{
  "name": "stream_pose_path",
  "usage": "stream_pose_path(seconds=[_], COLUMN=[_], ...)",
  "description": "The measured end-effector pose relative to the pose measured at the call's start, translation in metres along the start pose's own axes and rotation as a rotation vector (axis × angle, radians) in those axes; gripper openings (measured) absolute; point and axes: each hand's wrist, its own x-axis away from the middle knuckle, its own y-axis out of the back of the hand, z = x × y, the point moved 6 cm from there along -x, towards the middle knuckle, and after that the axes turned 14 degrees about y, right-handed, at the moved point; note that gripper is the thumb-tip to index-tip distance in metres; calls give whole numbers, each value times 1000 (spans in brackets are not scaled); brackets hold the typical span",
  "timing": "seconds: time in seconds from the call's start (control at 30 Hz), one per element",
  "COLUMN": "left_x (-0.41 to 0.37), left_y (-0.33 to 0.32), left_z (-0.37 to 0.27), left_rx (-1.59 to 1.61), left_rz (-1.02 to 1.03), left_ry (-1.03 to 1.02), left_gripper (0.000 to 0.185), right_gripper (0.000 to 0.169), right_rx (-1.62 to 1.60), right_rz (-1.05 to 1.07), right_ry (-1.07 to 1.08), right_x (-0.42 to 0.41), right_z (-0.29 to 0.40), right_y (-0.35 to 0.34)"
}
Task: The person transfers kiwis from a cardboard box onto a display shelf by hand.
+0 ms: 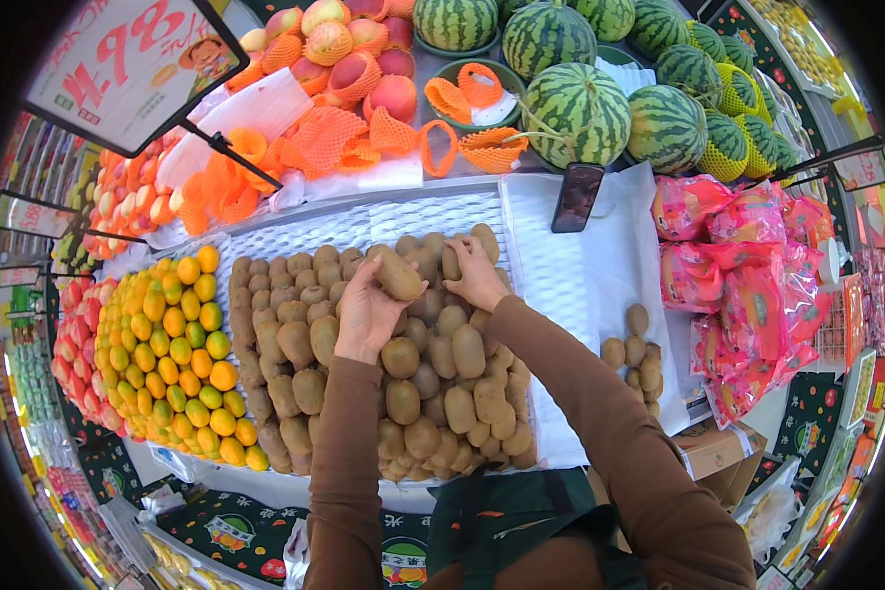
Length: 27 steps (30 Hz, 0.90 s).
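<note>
A brown kiwifruit [396, 272] rests in my left hand [366, 317], the thumb along its near side, raised over the pile. Farther right, my right hand [479, 274] has its fingers around another kiwifruit [451, 263] at the back of the heap. Beneath both hands lies the large kiwifruit pile [468, 350], in fairly even rows on the left and looser on the right. White foam netting [428, 212] lines the display under the fruit. Several separate kiwifruit [636, 350] lie on the white sheet [553, 295] to the right.
Orange and green citrus [177, 354] adjoin the pile on the left. Peaches [354, 66] and orange foam sleeves [324, 140] lie behind, beside watermelons [577, 110]. A phone [577, 197] lies at the sheet's back edge. Pink bags [745, 287] stand right; a price sign [136, 70] overhangs the far left.
</note>
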Motion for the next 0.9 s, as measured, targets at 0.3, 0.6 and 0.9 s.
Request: stream_pose_path(seconds=[0.3,0.6,0.9], left_x=[-8,-32,34], left_y=[-7,-42,-21], left_z=[15,59,26], left_rx=[-210,-653,-369], left_rz=[-54,-130,-211], left_ry=[-25,63,-266], left_gripper=[44,67,50], right_gripper=[61,78,76], right_rx=[-218,-138,138], right_rz=[-53,101,21], right_ry=[10,232,18], right_x=[14,16,16], right_z=[30,74,0], right_y=[38,68,53])
